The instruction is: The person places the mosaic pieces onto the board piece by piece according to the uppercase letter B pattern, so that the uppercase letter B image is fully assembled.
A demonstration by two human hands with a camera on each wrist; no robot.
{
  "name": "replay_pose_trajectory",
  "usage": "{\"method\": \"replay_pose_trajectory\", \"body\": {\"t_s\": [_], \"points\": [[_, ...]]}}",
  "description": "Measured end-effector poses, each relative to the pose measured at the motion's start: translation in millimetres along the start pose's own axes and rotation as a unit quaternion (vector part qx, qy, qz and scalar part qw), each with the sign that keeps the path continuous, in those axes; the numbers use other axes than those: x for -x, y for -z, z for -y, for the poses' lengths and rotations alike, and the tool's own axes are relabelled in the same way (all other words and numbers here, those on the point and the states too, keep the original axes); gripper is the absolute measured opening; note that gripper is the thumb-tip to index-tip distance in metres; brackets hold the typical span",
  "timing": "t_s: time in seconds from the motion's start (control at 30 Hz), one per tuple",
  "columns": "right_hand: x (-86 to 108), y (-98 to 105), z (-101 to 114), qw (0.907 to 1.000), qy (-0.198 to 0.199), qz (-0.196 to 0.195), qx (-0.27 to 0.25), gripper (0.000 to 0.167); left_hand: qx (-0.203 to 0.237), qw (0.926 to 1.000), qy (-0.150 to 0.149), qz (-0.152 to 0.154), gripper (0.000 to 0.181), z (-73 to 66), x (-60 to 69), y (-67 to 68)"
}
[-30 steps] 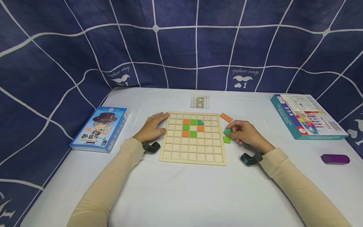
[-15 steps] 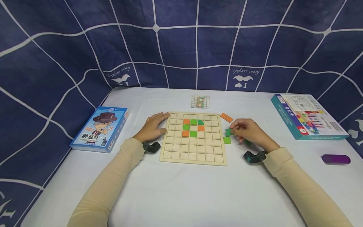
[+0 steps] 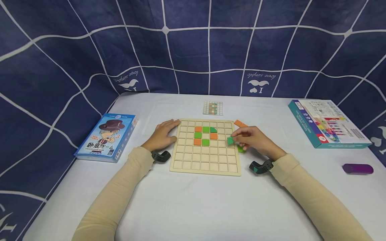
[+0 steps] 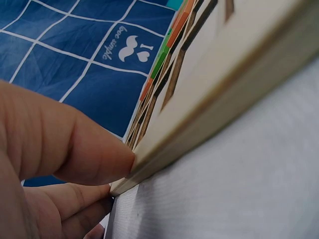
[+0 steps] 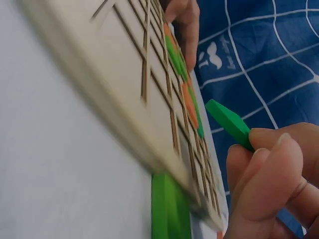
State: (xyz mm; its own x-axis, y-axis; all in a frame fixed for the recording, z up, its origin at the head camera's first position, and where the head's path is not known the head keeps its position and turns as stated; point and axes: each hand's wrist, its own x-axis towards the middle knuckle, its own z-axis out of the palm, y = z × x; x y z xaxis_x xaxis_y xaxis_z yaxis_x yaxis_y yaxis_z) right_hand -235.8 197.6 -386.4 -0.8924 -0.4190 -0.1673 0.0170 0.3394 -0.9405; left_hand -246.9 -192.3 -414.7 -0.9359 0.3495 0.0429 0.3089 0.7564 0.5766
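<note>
The wooden grid board (image 3: 205,167) lies flat on the table with orange and green tiles set in its upper middle cells. At its left edge my left hand (image 3: 161,136) rests with fingers extended; in the left wrist view the thumb (image 4: 99,154) touches the board's side. My right hand (image 3: 254,139) pinches a green tile (image 3: 230,141) between thumb and fingertips, over the board's right columns. The right wrist view shows this tile (image 5: 230,123) tilted and apart from the grid. Part of a lighter green tile (image 3: 241,149) shows beneath the right hand.
Orange tiles (image 3: 238,123) lie beyond the right hand, partly covered by it. A small pattern card (image 3: 212,108) sits behind the board. A blue game box (image 3: 105,137) stands left, a teal-edged box (image 3: 330,124) right, near a purple oblong object (image 3: 357,169).
My right hand has lifted the green tile from beside the board and carried it left over the right columns. The left hand stays in place.
</note>
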Motion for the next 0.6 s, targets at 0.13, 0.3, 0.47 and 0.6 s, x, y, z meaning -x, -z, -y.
{"method": "replay_pose_trajectory", "body": {"t_s": [0.13, 0.3, 0.47, 0.6], "points": [[-5.5, -7, 3, 0.9999, -0.001, 0.010, -0.008, 0.028, 0.000, 1.0000, -0.001, 0.001, 0.077, -0.8, 0.3, 0.2], [-12.1, -13, 5, 0.9996, -0.003, 0.020, -0.018, 0.029, -0.002, 1.0000, -0.004, 0.000, 0.077, -0.7, 0.9, 0.5], [-17.0, -20, 10, 0.9995, -0.005, 0.023, -0.023, 0.027, -0.003, 1.0000, -0.005, 0.000, 0.077, -0.1, 1.1, 0.4], [-20.2, -26, 14, 0.9995, -0.005, 0.026, -0.019, 0.025, -0.003, 1.0000, -0.004, 0.000, 0.077, 0.3, 0.7, -0.1]]}}
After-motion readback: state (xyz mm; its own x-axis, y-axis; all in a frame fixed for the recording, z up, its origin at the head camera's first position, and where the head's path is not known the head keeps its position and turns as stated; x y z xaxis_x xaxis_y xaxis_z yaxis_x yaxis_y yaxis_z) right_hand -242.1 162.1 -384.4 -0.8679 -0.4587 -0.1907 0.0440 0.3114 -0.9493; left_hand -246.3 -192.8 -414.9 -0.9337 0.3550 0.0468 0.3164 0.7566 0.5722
